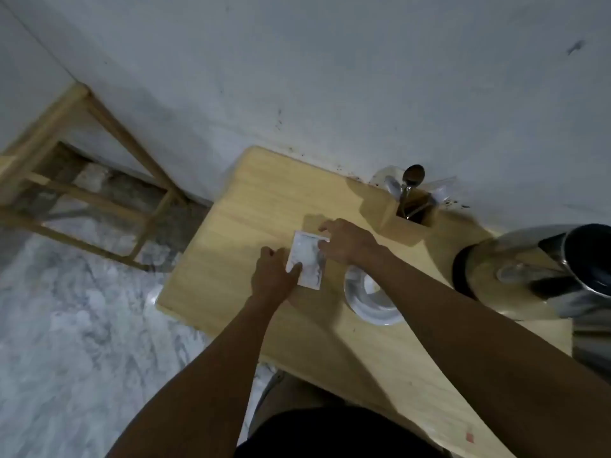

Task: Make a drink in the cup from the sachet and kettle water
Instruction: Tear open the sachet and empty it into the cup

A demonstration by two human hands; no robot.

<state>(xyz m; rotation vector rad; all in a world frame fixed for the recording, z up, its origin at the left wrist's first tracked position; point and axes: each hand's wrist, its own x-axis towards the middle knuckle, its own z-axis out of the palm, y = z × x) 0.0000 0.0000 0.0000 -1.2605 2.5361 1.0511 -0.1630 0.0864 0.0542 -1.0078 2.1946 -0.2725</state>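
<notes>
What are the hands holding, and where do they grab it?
A small white sachet: the left hand pinches its near left edge, and the right hand pinches its far right corner.

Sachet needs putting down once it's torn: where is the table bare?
Bare wood lies left of the sachet to the table edge, and behind it toward the wall. Crowded right: cup, kettle, spoon holder.

A: What is under the hands?
B: A pale wooden table [251,206], matt and smooth-grained. Between the hands is a whitish, slightly glossy flat sachet [307,259].
A: And to the right of them?
B: A shiny white cup [370,299], then a polished steel kettle [542,276] with mirror-like reflections. Beyond them, a glossy metal spoon [411,180].
</notes>
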